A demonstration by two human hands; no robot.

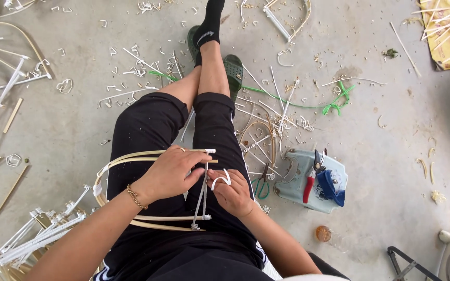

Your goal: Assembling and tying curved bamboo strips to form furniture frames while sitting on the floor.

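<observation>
Seated on a concrete floor (79, 119), legs stretched toward 12 o'clock, a curved rattan frame (131, 156) resting across the lap. Left hand (169, 173) clamped over the frame's upper rail, fingers curled down around it. Right hand (231, 193) closed in a pinch on a white strip (224, 178), looped up at its 12 o'clock. Between the hands, a white-wrapped upright strut (203, 190) running from upper rail to lower rail.

At 3 o'clock of the right hand, a pale blue tray (292, 187) holding red-handled pruning shears (311, 179) and a blue cloth (332, 186); green-handled scissors (260, 183) just beside the tray. At 8 o'clock, a bundle of white-tipped sticks (32, 237). Offcuts scattered all around; a green cord (308, 104) at 1 o'clock.

Likely risks, judged from the grip: strip slipping out of the pinch, loosening the wrap on the strut; frame rolling off the thigh if the left hand's hold eases, twisting the joint; strip kinking or snapping if pulled too sharply around the rail. Loose offcuts underfoot, sharp enough to catch skin or snag the strip.
</observation>
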